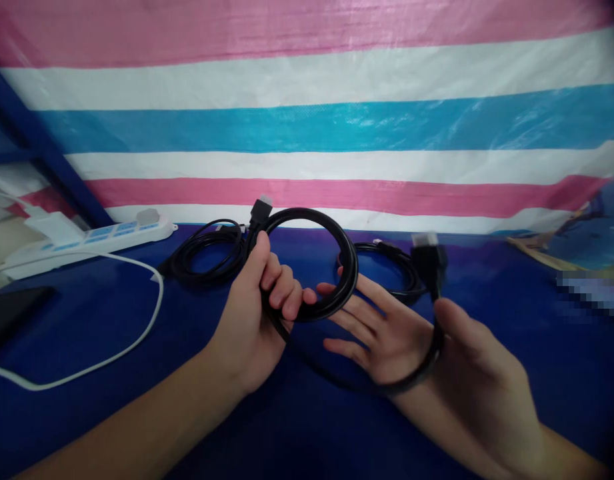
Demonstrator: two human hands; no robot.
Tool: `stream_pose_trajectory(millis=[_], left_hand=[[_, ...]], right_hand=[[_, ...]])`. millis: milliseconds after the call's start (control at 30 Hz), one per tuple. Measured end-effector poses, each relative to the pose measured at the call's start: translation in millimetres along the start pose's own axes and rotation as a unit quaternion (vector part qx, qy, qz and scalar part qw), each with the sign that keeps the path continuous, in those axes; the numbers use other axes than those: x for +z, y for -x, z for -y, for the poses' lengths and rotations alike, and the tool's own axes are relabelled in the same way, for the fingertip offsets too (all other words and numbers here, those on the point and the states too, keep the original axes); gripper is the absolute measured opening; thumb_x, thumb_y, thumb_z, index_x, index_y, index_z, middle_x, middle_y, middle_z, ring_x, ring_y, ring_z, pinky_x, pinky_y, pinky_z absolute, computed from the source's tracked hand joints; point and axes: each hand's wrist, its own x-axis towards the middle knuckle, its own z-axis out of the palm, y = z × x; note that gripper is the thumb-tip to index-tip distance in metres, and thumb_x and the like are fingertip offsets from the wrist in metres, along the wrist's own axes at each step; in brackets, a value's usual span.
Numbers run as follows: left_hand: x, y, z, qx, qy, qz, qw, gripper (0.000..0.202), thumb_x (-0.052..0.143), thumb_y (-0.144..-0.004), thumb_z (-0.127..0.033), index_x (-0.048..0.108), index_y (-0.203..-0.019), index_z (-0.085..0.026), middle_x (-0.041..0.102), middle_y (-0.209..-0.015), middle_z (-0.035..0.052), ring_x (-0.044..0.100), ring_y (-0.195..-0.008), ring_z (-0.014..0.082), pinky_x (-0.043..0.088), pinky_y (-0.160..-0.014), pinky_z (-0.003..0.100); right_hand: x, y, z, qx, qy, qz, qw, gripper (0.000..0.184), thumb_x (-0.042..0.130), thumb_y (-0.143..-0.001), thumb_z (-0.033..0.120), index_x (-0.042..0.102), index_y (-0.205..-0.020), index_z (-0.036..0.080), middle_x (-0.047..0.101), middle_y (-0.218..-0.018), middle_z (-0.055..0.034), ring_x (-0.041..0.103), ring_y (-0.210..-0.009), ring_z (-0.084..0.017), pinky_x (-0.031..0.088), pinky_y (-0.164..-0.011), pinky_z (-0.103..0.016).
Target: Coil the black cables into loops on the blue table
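Observation:
My left hand (267, 300) is closed around the side of a coiled black HDMI cable (351, 250), held up above the table. One plug (261, 212) of this cable, pale at its tip, sticks up above my left thumb. The cable's loose end runs below the coil and across my right palm to a second plug (429, 260), blurred, standing above my right thumb. My right hand (397, 333) is open, palm up and fingers spread, with fingertips close to the coil's right side. Whether my right thumb presses on the cable is unclear.
Another coiled black cable (187, 267) lies behind my left hand, and one more (409, 273) behind my right. At left are a white power strip (114, 233), a white cord (159, 300) and a dark flat object (17, 310). A striped sheet (307, 127) hangs behind the blue table (187, 413).

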Motion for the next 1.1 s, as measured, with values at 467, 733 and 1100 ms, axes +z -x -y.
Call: stream_pose_trajectory(millis=[467,733,1100], left_hand=[[-5.3,13,35,-0.194,-0.169,0.1,0.961,0.038,0.063,-0.078,-0.035,0.042,-0.053,-0.017,0.035,-0.041,-0.0088,0.039,-0.037,0.0043,0.045,-0.058,0.022],[-7.1,29,11,-0.357,-0.245,0.321,0.842,0.028,0.06,-0.055,-0.017,0.038,-0.038,-0.019,0.029,-0.035,-0.0064,0.022,-0.031,0.004,0.015,-0.036,0.022],[4.0,-2,18,0.139,-0.538,0.006,0.831,0.03,0.056,-0.068,-0.022,0.035,-0.048,-0.017,0.032,-0.048,-0.0065,0.027,-0.048,0.0057,0.021,-0.043,0.021]], right_hand=[[-5,-6,13,0.022,0.371,-0.235,0.898,0.033,0.064,-0.079,0.048,0.052,-0.068,0.019,0.042,-0.035,0.0086,0.038,-0.029,-0.007,0.031,-0.032,-0.016],[-10,6,25,0.252,0.359,0.055,0.897,0.048,0.058,-0.079,0.048,0.053,-0.045,0.015,0.048,-0.04,0.0017,0.043,-0.037,-0.006,0.029,-0.039,-0.018],[25,1,-21,0.042,0.244,-0.227,0.942,0.053,0.06,-0.077,0.038,0.026,-0.041,0.021,0.021,-0.037,0.0082,0.024,-0.036,-0.006,0.024,-0.039,-0.024]])
